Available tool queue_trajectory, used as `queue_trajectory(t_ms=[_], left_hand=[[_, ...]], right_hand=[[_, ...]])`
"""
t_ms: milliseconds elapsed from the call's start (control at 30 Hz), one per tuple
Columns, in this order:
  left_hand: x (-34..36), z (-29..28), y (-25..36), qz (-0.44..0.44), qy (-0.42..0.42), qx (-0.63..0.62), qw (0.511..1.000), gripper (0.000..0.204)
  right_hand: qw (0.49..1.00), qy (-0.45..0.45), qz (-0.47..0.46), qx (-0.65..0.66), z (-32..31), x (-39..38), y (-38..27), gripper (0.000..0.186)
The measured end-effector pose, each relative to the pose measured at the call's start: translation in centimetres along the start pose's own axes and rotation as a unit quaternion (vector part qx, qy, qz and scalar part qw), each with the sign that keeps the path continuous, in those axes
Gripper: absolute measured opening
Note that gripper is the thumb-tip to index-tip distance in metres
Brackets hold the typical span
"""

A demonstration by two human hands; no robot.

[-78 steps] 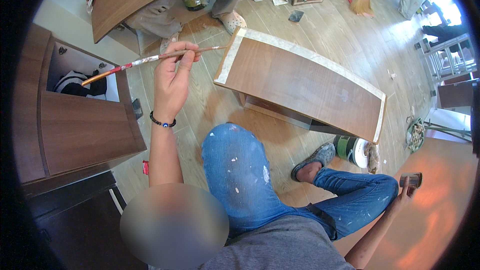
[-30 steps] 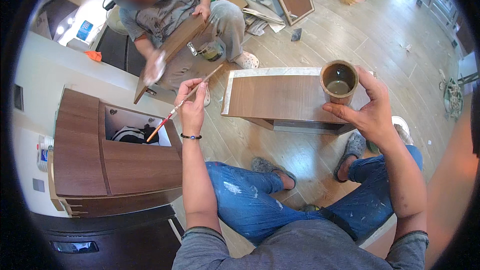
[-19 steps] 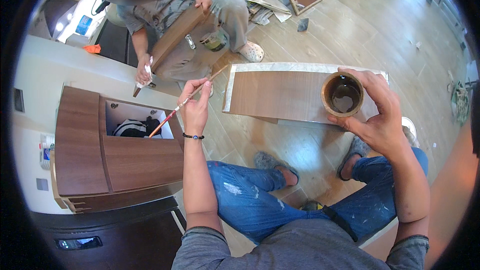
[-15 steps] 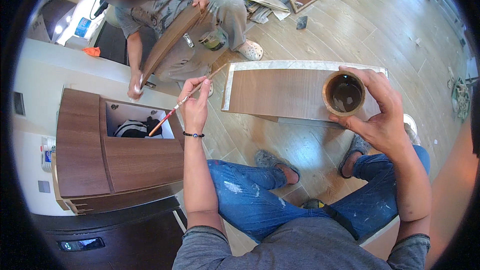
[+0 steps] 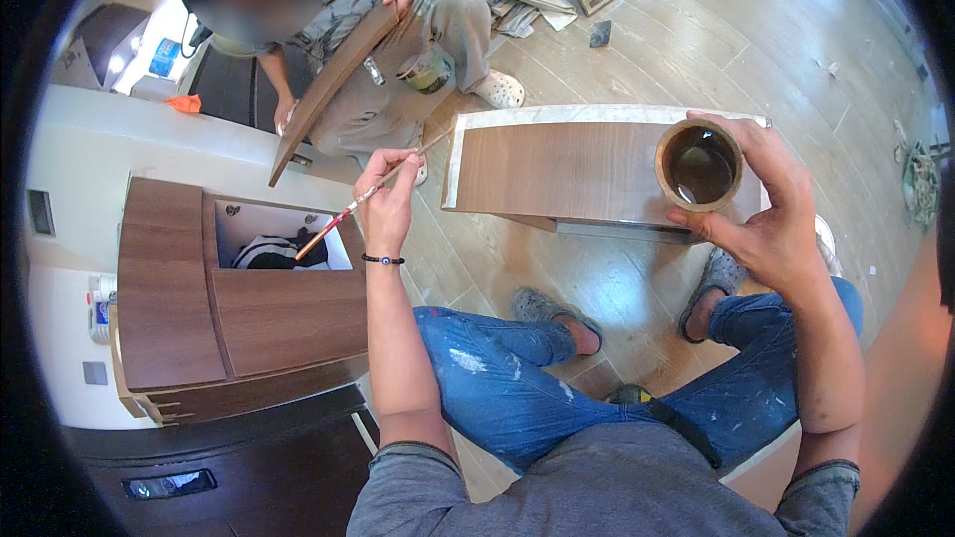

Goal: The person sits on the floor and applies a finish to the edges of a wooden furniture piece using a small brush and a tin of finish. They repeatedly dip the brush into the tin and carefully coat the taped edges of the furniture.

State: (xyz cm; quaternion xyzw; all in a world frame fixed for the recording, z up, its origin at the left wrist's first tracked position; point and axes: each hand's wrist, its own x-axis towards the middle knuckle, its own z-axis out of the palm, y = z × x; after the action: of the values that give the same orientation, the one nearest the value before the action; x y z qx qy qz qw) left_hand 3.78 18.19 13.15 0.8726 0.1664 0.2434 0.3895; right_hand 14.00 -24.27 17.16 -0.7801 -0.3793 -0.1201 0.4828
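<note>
"Any label showing?"

"A blue packet (image 5: 164,57) at upper left, print too small to read."

"The hands?"

"The left hand (image 5: 388,201) pinches a slim paintbrush (image 5: 328,229) between thumb and fingers, tip toward the taped wooden cabinet (image 5: 557,169) (contact can't be told). The right hand's (image 5: 771,204) fingers curl round a brown cup (image 5: 669,191) of dark liquid (image 5: 704,171), raised over the cabinet's right end."

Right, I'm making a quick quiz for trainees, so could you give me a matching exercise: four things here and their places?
1. Thin brush
2. Round cup
3. Pale strips
4. Black-and-white bundle

A. Along edges of the wooden panel
B. In the open compartment of the cabinet
C. In the left hand
D. In the right hand

Pairs: 1-C, 2-D, 3-A, 4-B
</note>
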Motion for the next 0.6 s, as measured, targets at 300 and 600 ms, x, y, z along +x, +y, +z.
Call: queue_trajectory(t_ms=[300,600], left_hand=[[-0.7,-0.7,-0.7,-0.017,-0.013,-0.042,0.999,0.011],[-1.5,-1.6,-0.4,-0.049,-0.033,-0.073,0.996,0.009]], right_hand=[[1.000,-0.029,0.002,0.010,0.1,0.0,-0.2,0.069],[0.999,-0.027,-0.035,0.007,1.0,0.7,0.1,0.066]])
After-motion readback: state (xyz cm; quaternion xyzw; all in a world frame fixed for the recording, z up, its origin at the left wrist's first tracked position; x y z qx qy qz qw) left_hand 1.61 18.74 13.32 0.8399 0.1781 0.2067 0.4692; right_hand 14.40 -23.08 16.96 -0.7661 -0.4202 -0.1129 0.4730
